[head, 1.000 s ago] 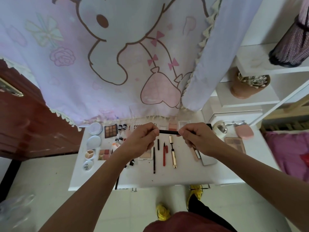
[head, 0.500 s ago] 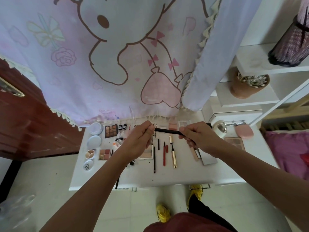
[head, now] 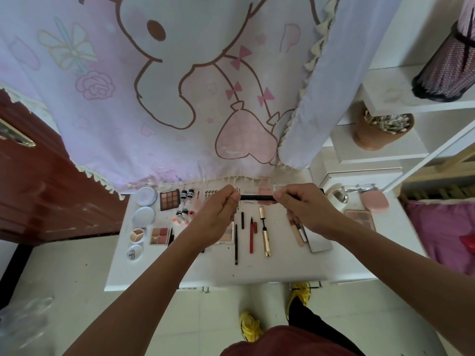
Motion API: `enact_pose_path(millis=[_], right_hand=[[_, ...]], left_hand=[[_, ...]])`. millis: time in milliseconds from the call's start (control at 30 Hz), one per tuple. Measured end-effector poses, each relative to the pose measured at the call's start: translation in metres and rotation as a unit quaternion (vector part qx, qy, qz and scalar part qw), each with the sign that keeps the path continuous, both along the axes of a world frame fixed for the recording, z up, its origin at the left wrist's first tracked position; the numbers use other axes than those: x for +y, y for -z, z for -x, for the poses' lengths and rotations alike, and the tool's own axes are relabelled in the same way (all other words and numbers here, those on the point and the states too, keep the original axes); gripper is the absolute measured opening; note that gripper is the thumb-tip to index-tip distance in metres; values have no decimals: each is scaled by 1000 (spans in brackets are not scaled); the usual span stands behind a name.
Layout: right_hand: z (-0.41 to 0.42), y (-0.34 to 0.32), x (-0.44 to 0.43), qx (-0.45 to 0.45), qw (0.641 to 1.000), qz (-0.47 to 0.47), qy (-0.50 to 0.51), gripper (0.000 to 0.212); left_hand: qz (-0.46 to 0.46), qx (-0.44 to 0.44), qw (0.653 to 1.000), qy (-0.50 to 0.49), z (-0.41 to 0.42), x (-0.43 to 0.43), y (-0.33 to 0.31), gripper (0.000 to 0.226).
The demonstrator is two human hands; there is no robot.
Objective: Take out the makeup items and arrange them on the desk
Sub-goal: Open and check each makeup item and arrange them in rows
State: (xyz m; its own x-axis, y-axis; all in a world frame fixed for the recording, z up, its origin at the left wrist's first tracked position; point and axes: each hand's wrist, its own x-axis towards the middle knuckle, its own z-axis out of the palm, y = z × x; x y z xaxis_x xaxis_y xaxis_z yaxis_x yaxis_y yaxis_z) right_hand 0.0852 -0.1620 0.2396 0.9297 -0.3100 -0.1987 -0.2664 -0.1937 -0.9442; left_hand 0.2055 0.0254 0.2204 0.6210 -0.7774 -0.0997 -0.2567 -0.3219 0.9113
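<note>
A slim black pen is being held level in the air above the rear part of the white desk, just in front of the hanging printed cloth. Its left end is being pinched between the curled fingers and thumb of the left hand. Its right end is being pinched in the same way by the right hand. Whether a cap is being pulled off or pushed on cannot be told.

The following hazards are being judged likely:

- **Jerk into the row below.** If the two parts are being pulled apart and give way suddenly, a hand is being exposed to a jerk downward into the thin black pencil, the red liner and the gold mascara tube, all lying parallel and near one another.
- **Rolling.** These round items are being considered liable to roll out of line or toward the front edge.
- **Marking.** An uncovered tip is being considered liable to mark the cloth.
- **Lost cap.** A loose cap, being small, is being considered liable to be dropped beside the eyeshadow palette on the left.
</note>
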Motion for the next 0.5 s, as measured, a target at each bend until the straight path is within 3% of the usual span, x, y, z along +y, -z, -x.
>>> enact_pose_path(millis=[167, 333, 433, 500], right_hand=[[-3, 1, -4, 49, 998, -23, -24, 36], [-6, 1, -10, 108, 985, -131, -37, 41], [-7, 0, -13, 74, 989, -129, 0, 32], [-8, 2, -14, 42, 994, -96, 20, 37]], left_hand=[[-1, -26, 1000, -4, -1, 0, 2, 31], [-21, -51, 998, -9, -2, 2, 1, 34], [-16, -22, 999, -20, -3, 4, -1, 38], [-23, -8, 1000, -15, -4, 3, -4, 40]])
